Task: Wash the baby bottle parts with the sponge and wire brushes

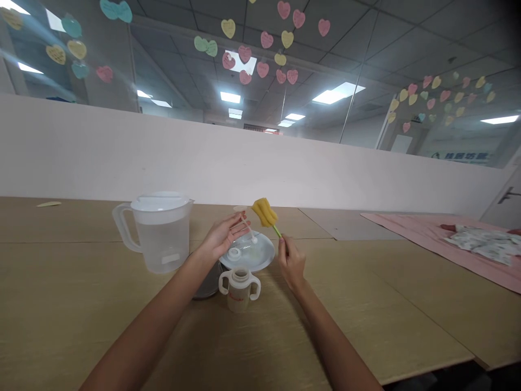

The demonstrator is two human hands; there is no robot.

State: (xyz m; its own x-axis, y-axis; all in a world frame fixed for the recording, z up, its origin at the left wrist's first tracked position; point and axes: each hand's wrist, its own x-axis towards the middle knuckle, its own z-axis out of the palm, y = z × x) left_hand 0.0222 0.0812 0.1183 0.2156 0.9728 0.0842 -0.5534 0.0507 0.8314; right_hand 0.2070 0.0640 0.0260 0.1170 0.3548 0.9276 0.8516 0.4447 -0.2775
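Observation:
My left hand (222, 234) pinches a thin translucent straw piece (247, 227) above a white plate (260, 256). My right hand (290, 262) grips the green handle of a yellow sponge brush (264, 212), whose sponge head is raised next to the straw piece. A small ring part (234, 252) lies on the plate. In front of the plate stands an open baby cup with two handles (239, 286). The plate rests on a grey round container (207, 282), mostly hidden by my left forearm.
A clear plastic pitcher with a white lid (157, 231) stands on the wooden table (81, 293) left of my hands. A pink cloth (439, 241) with patterned fabric (482, 241) lies at the far right. A white partition (244, 163) runs behind the table.

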